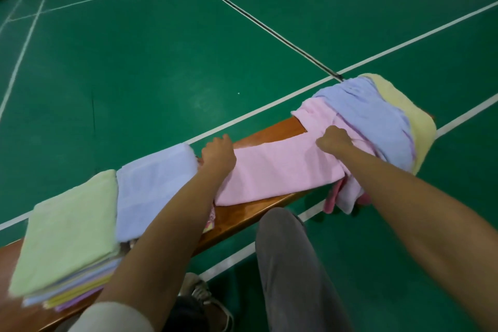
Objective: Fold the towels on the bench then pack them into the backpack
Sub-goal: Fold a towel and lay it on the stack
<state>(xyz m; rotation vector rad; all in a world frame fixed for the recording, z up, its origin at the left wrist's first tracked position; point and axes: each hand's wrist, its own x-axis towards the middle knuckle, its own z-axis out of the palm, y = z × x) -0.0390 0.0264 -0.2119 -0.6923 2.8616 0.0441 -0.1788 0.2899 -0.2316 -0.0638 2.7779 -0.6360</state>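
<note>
Nearest you, a stack of folded towels rests on the wooden bench, your left hand and right hand each pinch the pink towel spread farther along, unfolded towels heaped beyond.

Both the left hand and right hand grip a pink towel on the bench.

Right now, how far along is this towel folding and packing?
Partway. Done: a folded stack topped by a green towel, plus a folded blue towel, on the bench. In hand: the left hand and right hand work the pink towel. Left: the unfolded pile at the bench's far end, then packing; no backpack is in view.
</note>
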